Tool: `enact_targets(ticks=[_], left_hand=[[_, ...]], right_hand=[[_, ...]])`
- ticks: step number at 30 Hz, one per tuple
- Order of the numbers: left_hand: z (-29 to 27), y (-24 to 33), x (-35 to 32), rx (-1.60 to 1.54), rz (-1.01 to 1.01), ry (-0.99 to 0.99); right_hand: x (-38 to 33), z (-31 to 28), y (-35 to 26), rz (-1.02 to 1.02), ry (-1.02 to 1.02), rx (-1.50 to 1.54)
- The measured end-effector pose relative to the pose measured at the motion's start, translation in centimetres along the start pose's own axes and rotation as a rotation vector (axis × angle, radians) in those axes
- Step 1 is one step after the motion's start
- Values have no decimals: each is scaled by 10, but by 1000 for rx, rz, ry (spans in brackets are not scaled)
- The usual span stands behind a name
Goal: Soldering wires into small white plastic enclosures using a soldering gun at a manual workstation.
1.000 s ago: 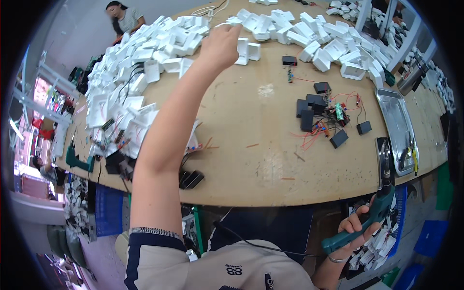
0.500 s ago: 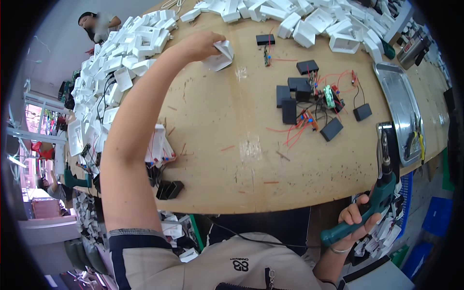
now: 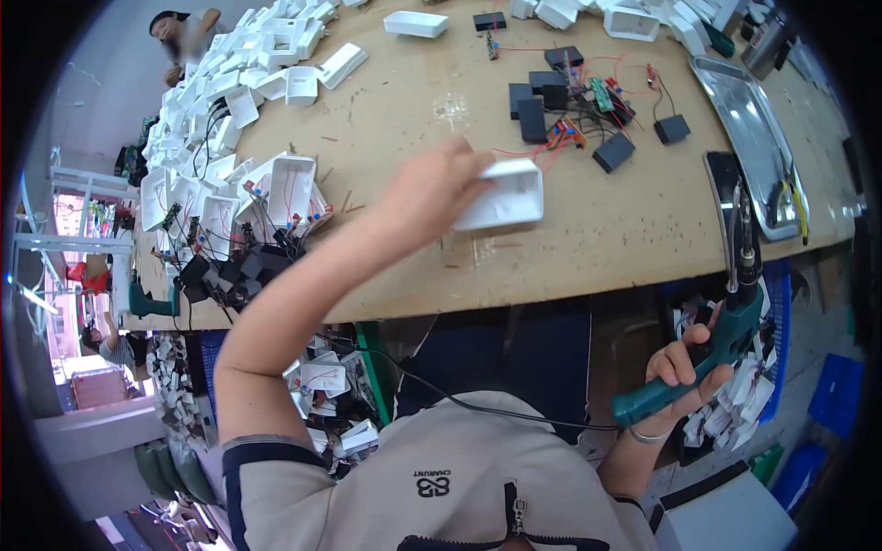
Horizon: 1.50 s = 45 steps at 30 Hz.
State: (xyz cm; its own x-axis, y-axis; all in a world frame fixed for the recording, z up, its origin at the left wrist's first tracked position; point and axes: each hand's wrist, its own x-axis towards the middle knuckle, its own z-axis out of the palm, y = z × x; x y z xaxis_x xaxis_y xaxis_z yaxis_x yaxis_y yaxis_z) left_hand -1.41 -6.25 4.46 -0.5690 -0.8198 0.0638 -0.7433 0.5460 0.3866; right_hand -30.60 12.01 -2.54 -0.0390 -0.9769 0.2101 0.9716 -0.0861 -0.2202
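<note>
My left hand (image 3: 436, 188) reaches across the table with its fingers closed on the edge of a white plastic housing (image 3: 525, 195). The housing is a hollow box with its open side partly showing, held over the middle of the table. Beyond the table's front edge on the right, my right hand (image 3: 680, 375) grips a green corded power screwdriver (image 3: 735, 332) by its handle. Its metal front end points up, away from me, and overlaps a dark flat object (image 3: 722, 174) at the table edge. A black cord (image 3: 496, 415) runs from the handle across my lap.
Black boxes (image 3: 532, 121) wired to small circuit boards (image 3: 601, 95) lie on the table's far right side. White housings (image 3: 276, 41) are heaped at left and back; a wired cluster (image 3: 243, 266) sits front left. A metal tray (image 3: 735, 96) with yellow-handled pliers (image 3: 797, 213) is at right.
My left hand has come from the table's far side toward its middle, now with a white housing upright in view. The head view has shifted. My right hand still holds the power screwdriver.
</note>
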Motion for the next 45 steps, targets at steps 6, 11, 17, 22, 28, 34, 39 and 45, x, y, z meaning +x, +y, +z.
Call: enact_targets(ticks=[6,11,17,22,28,34,39,45], left_hand=[[27,13,-11,-101,118,74],[12,3,26,-96,216,322],[26,-9,148,-192,-128,314],[13,13,178,-457,-203,-7],[-62,-16,133,-1129,155,680],[-46,-7,23,-174,284,853],[7,-20,-38,-416,7,552],[23,-19,-60,-1234,-151,435]], right_hand=[[-19,4,-2,-55,-4,-52],[-25,7,0,-78,-10,-104],[-24,6,4,-89,40,-108],[-25,3,1,-135,64,-120],[-20,1,1,-107,51,-94],[-11,2,12,-40,23,-38],[-2,4,29,61,25,11],[7,13,55,163,34,21]])
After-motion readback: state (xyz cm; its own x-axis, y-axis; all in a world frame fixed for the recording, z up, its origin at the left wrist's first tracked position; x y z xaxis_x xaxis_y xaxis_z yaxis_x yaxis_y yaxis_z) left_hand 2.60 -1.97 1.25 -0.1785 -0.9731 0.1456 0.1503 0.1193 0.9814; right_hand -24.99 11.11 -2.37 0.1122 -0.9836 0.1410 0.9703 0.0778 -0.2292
